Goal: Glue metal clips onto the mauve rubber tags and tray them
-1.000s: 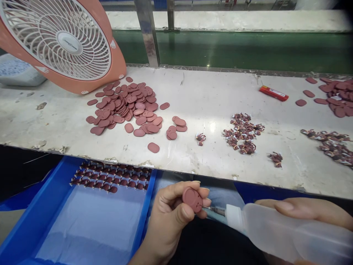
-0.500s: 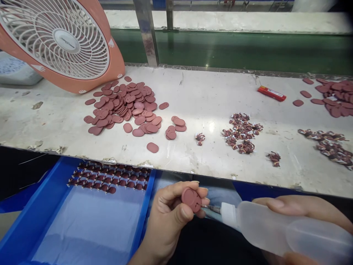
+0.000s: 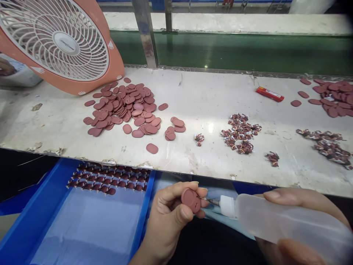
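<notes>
Between its thumb and fingers, my left hand (image 3: pixel 171 217) pinches a reddish-brown oval disc (image 3: pixel 191 200) with small holes near one end. My right hand (image 3: pixel 306 206) is wrapped round a translucent squeeze bottle (image 3: pixel 286 221) with a white cap (image 3: pixel 228 207) and a thin metal needle tip (image 3: pixel 212 201). The needle points left, its end at the disc's edge by the holes; whether it touches cannot be made out. Beyond my hands, a pile of similar oval discs (image 3: pixel 121 106) lies on the white table (image 3: pixel 187 95). A cluster of small brown-and-white figures (image 3: pixel 239 132) lies to its right.
An orange fan (image 3: pixel 117 62) stands at the left. Below the table edge, a blue tray (image 3: pixel 22 235) holds rows of assembled pieces (image 3: pixel 110 176). A red box (image 3: pixel 269 94), more discs (image 3: pixel 336 97) and more figures (image 3: pixel 328 145) lie on the right. A metal post (image 3: pixel 146 36) rises behind.
The needle tip has shifted slightly up along the disc, from one hole toward its edge, as my right hand tilted the bottle. At far left, another person's hand has appeared behind the fan.
</notes>
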Tool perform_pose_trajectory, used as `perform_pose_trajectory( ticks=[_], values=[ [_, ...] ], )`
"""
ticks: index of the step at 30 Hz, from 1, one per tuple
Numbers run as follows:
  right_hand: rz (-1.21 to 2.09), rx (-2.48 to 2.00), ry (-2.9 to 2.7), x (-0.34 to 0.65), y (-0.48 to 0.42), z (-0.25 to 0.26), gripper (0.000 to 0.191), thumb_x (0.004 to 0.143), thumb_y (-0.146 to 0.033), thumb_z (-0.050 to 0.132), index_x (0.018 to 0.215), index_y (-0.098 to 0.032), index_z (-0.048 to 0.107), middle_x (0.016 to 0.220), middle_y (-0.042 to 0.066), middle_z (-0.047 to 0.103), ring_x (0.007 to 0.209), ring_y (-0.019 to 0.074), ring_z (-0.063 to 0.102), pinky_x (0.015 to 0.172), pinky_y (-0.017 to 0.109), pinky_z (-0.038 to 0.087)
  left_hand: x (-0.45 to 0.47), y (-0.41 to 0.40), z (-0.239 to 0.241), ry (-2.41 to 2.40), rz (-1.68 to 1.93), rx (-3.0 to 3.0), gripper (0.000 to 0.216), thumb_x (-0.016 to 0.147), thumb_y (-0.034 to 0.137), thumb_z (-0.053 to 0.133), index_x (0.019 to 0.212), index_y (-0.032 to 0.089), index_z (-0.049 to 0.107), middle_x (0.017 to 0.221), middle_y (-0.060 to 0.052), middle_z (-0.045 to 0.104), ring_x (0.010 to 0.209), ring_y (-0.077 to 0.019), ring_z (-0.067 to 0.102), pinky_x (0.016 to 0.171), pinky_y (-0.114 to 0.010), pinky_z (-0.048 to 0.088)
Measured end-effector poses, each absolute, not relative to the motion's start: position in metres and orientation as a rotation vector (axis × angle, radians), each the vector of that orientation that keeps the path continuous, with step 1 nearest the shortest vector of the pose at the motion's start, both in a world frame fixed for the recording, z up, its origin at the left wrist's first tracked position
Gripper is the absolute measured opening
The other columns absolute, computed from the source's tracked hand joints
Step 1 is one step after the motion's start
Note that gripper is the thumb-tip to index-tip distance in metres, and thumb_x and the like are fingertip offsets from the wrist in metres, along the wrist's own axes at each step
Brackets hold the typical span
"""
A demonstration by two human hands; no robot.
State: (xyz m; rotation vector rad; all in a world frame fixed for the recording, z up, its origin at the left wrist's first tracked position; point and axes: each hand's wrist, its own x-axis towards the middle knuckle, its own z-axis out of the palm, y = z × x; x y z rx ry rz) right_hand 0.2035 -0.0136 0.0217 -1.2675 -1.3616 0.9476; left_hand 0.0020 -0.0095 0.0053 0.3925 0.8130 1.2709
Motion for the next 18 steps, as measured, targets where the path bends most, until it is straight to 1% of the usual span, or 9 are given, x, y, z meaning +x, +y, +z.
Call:
perform_pose_trajectory(
  ticks=[3, 7, 9, 12, 13, 18],
  values=[
    [0.923, -1.246, -1.346, 0.195, -0.011, 0.029, 0.027, 0.087, -0.052, 0.067, 0.112, -0.04, 0.064, 0.049, 0.0, 0.055, 0.044, 0.026, 0.059, 0.028, 0.032, 0.037, 0.001, -0.01, 0.004, 0.814, 1.268, 0.402, 0.029, 0.068, 0.041, 0.087, 0.093, 0.028, 0.082, 0.089, -0.002, 0.081, 0.073, -0.0133, 0.073, 0.065, -0.018, 0.058],
    [0.952, -1.206, -1.381, 0.197, -0.013, 0.026, 0.024, 0.091, -0.047, 0.062, 0.115, -0.041, 0.063, 0.053, 0.002, 0.057, 0.048, 0.0271, 0.062, 0.03, 0.032, 0.04, 0.0, -0.01, 0.001, 0.781, 1.246, 0.412, 0.028, 0.07, 0.04, 0.086, 0.095, 0.029, 0.081, 0.092, -0.003, 0.081, 0.076, -0.0148, 0.073, 0.066, -0.019, 0.058],
    [0.954, -1.226, -1.379, 0.198, -0.012, 0.023, 0.029, 0.089, -0.047, 0.065, 0.116, -0.038, 0.063, 0.059, 0.004, 0.061, 0.053, 0.0283, 0.064, 0.035, 0.035, 0.045, 0.002, -0.009, 0.003, 0.819, 1.257, 0.384, 0.029, 0.068, 0.041, 0.088, 0.093, 0.027, 0.082, 0.089, -0.003, 0.081, 0.074, -0.0152, 0.073, 0.064, -0.019, 0.058],
    [0.994, -1.191, -1.455, 0.19, 0.001, 0.016, 0.043, 0.075, -0.049, 0.077, 0.112, -0.03, 0.067, 0.072, 0.009, 0.067, 0.064, 0.0311, 0.067, 0.048, 0.04, 0.055, 0.005, -0.008, 0.01, 0.894, 1.299, 0.323, 0.033, 0.061, 0.043, 0.091, 0.088, 0.025, 0.082, 0.083, -0.004, 0.081, 0.069, -0.0145, 0.073, 0.06, -0.018, 0.057],
    [1.006, -1.171, -1.487, 0.184, 0.01, 0.014, 0.045, 0.073, -0.049, 0.079, 0.111, -0.028, 0.067, 0.077, 0.01, 0.068, 0.068, 0.0318, 0.068, 0.052, 0.041, 0.056, 0.006, -0.007, 0.011, 0.914, 1.317, 0.305, 0.035, 0.059, 0.044, 0.092, 0.087, 0.025, 0.082, 0.082, -0.004, 0.081, 0.068, -0.0144, 0.073, 0.059, -0.018, 0.057],
    [0.998, -1.025, -1.599, 0.135, 0.055, 0.009, 0.043, 0.076, -0.045, 0.077, 0.112, -0.026, 0.065, 0.089, 0.01, 0.069, 0.085, 0.0312, 0.068, 0.067, 0.042, 0.059, -0.001, -0.001, 0.013, 1.005, 1.413, 0.257, 0.038, 0.052, 0.043, 0.094, 0.083, 0.024, 0.082, 0.078, -0.006, 0.081, 0.065, -0.0165, 0.075, 0.051, -0.018, 0.056]
  ],
)
